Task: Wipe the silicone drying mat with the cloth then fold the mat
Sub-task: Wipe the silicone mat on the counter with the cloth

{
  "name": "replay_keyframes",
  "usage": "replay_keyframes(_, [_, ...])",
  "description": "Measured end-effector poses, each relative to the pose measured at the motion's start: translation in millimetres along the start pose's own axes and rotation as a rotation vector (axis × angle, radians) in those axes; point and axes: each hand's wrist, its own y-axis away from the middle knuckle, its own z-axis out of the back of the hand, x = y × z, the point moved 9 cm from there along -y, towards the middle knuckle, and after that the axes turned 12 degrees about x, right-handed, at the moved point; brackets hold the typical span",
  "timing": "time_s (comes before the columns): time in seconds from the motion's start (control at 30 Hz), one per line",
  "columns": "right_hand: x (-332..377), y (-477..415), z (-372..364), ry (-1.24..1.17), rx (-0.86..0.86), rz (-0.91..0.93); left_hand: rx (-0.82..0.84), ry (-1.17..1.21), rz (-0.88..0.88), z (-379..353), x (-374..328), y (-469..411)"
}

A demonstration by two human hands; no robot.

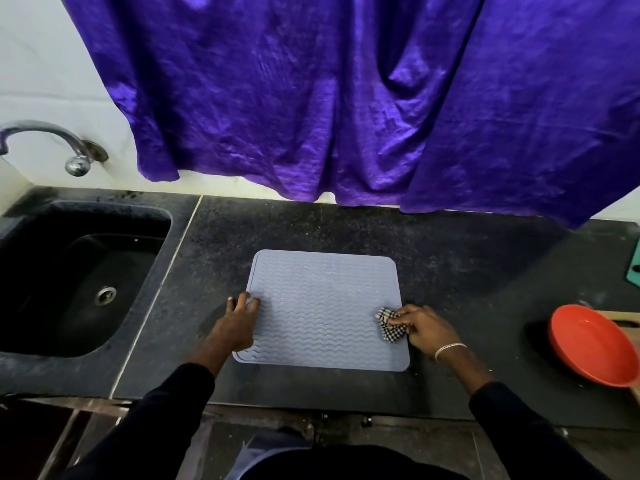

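A pale blue-grey silicone drying mat [322, 306] with wavy ridges lies flat on the black stone counter [450, 258]. My left hand [239, 323] rests on the mat's left edge, fingers spread and pressing down, holding nothing. My right hand [420, 327] is at the mat's right edge, closed on a bunched black-and-white checked cloth [389, 325] that touches the mat's surface.
A black sink [48, 271] with a metal tap [65, 143] lies to the left. A red bowl [592, 344] sits at the right on a wooden board. A purple curtain [329, 98] hangs behind the counter. A green item [635, 261] peeks in at the right edge.
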Motion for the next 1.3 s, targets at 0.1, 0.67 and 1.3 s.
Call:
replay_keyframes(0.1, [5.2, -2.4, 10.4, -0.077, -0.055, 0.009, 0.004, 0.009, 0.003, 0.2, 0.5, 0.0])
replay_keyframes(0.67, [-13.7, 0.5, -1.6, 0.004, -0.004, -0.014, -0.007, 0.021, 0.012, -0.5, 2.9, 1.2])
replay_keyframes(1.3, [-10.3, 18.4, -33.0, -0.002, 0.000, 0.030, -0.001, 0.054, 0.019, -1.7, 1.9, 4.7])
